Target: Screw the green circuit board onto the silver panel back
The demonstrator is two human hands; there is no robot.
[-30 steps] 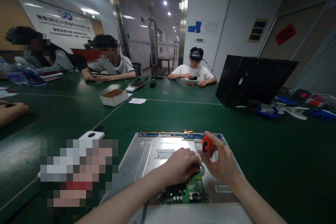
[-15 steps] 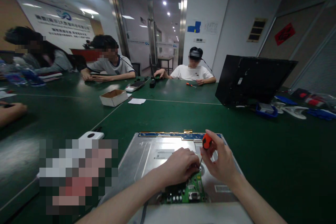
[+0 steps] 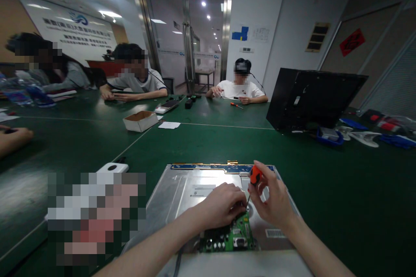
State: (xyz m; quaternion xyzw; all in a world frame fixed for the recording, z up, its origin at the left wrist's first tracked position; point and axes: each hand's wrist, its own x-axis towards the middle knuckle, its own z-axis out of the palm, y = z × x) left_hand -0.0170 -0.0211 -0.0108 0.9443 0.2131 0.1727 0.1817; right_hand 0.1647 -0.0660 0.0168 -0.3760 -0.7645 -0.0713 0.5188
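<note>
In front of me lies a silver metal display panel (image 3: 182, 190) with a blue strip board (image 3: 201, 167) along its far edge. A green circuit board (image 3: 241, 230) sits on its near part. My right hand (image 3: 271, 194) grips a screwdriver (image 3: 255, 175) by its orange and black handle, shaft slanting down to the far corner of the green board. My left hand (image 3: 224, 205) is bent over that board beside the screwdriver's tip. Its fingers are closed, and whatever they hold or press is hidden beneath them.
A white device (image 3: 113, 167) lies left of the panel, partly behind a blurred patch. Farther off are an open box (image 3: 140, 121), a black monitor casing (image 3: 315, 99) and a blue tray (image 3: 329, 136). Several people sit around the green table (image 3: 208, 143).
My hands and the screwdriver have barely moved. The person across the table has drawn a hand back from the dark items toward their body.
</note>
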